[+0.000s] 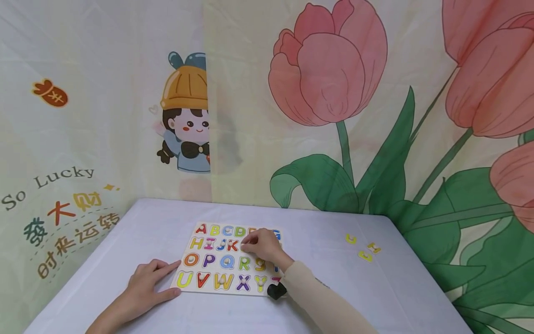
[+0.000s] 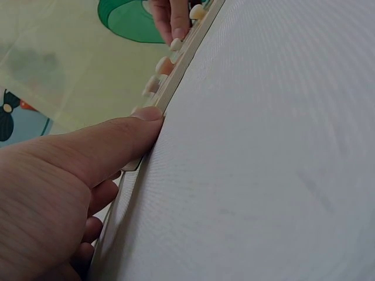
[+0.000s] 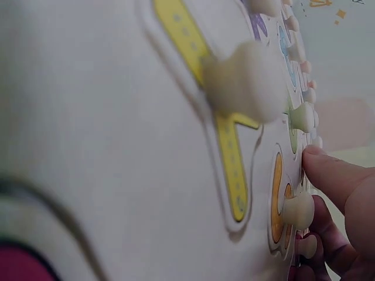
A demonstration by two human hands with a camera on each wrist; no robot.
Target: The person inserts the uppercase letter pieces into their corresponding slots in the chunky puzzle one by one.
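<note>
Left hand (image 1: 147,284) lay flat on the table (image 1: 400,287) at the alphabet puzzle board's (image 1: 227,260) left edge, fingers straight, thumb tip (image 2: 146,115) pressed against the board's rim, bracing it. The board sat near the table's middle, most letters seated, each with a small knob.

Right hand (image 1: 262,247) rested over the board's upper right part, fingers curled down as if pinching a piece or knob near the K; the exact grip was hidden, so whether it held anything cannot be told. In the right wrist view one fingertip (image 3: 316,157) touched the board face beside a knob (image 3: 300,209).

Three loose yellow letter pieces (image 1: 364,247) lay well right of the board.

Judgement: keep the left hand steady against the rim, line up the piece with its cutout, press straight down.
</note>
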